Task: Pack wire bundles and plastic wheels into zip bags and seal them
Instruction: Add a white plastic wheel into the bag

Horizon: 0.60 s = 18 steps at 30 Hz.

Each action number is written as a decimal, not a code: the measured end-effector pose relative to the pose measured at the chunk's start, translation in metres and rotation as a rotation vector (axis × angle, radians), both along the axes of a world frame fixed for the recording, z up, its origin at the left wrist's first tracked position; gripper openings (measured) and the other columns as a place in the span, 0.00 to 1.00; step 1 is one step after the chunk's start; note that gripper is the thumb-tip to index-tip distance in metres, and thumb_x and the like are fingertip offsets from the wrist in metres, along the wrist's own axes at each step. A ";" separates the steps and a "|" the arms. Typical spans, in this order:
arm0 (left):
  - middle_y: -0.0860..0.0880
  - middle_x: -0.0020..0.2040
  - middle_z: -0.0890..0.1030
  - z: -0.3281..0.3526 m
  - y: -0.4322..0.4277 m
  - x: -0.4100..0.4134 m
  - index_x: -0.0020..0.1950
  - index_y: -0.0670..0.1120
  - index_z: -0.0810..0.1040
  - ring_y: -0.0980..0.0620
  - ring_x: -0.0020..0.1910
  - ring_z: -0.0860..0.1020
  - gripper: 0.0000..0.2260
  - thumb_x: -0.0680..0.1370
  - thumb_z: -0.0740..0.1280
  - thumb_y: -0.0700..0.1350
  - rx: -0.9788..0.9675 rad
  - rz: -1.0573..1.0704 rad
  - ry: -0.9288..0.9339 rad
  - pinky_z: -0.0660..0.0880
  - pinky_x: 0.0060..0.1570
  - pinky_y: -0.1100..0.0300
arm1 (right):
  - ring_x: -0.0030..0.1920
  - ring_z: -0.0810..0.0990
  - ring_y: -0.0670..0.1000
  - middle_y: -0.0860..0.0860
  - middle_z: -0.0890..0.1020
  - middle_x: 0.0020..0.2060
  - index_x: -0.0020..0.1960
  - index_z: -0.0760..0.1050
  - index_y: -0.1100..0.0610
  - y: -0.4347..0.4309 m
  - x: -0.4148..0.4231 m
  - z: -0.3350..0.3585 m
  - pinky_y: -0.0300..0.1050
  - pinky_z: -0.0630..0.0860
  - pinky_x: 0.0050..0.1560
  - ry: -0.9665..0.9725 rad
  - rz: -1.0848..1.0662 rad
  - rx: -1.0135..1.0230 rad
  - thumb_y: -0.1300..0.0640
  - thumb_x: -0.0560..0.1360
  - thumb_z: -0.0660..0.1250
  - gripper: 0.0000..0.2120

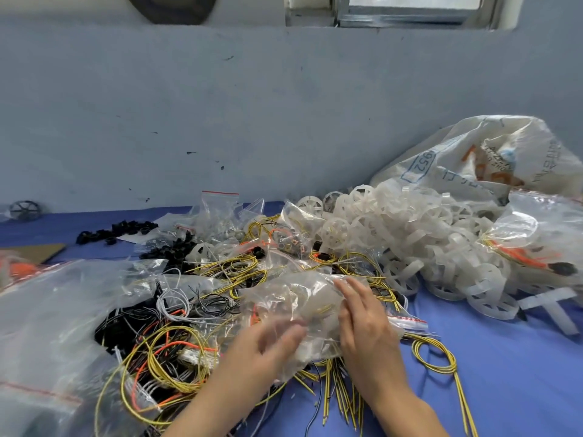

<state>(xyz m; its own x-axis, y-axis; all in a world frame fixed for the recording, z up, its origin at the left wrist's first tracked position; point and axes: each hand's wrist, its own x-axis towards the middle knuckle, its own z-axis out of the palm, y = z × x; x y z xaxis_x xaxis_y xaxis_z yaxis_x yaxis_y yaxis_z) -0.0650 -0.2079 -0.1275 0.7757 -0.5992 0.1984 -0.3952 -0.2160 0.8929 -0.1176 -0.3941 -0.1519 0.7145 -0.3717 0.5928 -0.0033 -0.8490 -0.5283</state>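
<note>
A crumpled clear zip bag (303,304) with a red-striped seal lies on the pile of wires in front of me. My right hand (362,323) rests on the bag's right side with fingers spread and nearly straight. My left hand (271,339) is blurred at the bag's lower left edge, fingers loosely bent against the plastic. Yellow wire bundles (167,364) lie under and around the bag. A heap of translucent white plastic wheels (407,234) fills the table's right half.
A large clear bag (53,326) covers the left of the blue table (504,357). Black rings (116,230) and more small zip bags (220,209) lie toward the wall. A white woven sack (479,152) stands at the back right. A yellow wire loop (438,357) lies alone at right.
</note>
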 end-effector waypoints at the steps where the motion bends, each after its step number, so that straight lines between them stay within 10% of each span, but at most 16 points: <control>1: 0.62 0.49 0.84 0.000 -0.001 -0.005 0.52 0.61 0.82 0.63 0.48 0.81 0.10 0.77 0.64 0.62 0.063 0.015 -0.077 0.77 0.46 0.65 | 0.70 0.69 0.50 0.47 0.72 0.70 0.72 0.70 0.49 0.001 -0.002 0.002 0.52 0.69 0.70 0.007 -0.022 -0.032 0.57 0.82 0.57 0.19; 5: 0.56 0.45 0.86 0.005 0.014 -0.005 0.47 0.50 0.84 0.61 0.41 0.82 0.14 0.79 0.61 0.54 -0.029 0.089 -0.018 0.75 0.40 0.70 | 0.65 0.74 0.56 0.51 0.76 0.66 0.67 0.75 0.51 -0.011 -0.012 0.008 0.57 0.69 0.67 -0.008 -0.195 -0.011 0.58 0.77 0.67 0.19; 11: 0.52 0.46 0.85 0.005 0.016 -0.016 0.49 0.45 0.84 0.54 0.46 0.83 0.14 0.81 0.62 0.50 -0.019 0.062 -0.020 0.78 0.49 0.55 | 0.63 0.73 0.49 0.46 0.76 0.62 0.67 0.73 0.50 0.006 -0.020 0.034 0.45 0.65 0.66 -0.248 -0.120 -0.016 0.50 0.77 0.54 0.21; 16: 0.53 0.45 0.85 0.016 0.009 -0.029 0.48 0.44 0.84 0.64 0.46 0.81 0.12 0.82 0.62 0.46 -0.034 -0.075 -0.100 0.72 0.52 0.69 | 0.73 0.61 0.49 0.45 0.66 0.73 0.77 0.59 0.42 0.009 0.007 0.045 0.53 0.53 0.77 0.246 0.022 -0.311 0.42 0.82 0.54 0.24; 18: 0.57 0.31 0.79 0.017 0.014 -0.034 0.40 0.49 0.82 0.66 0.32 0.75 0.14 0.82 0.62 0.47 -0.019 -0.094 -0.121 0.69 0.38 0.72 | 0.73 0.64 0.50 0.45 0.68 0.71 0.76 0.62 0.42 0.003 0.009 0.046 0.53 0.55 0.76 0.281 -0.002 -0.339 0.43 0.83 0.55 0.22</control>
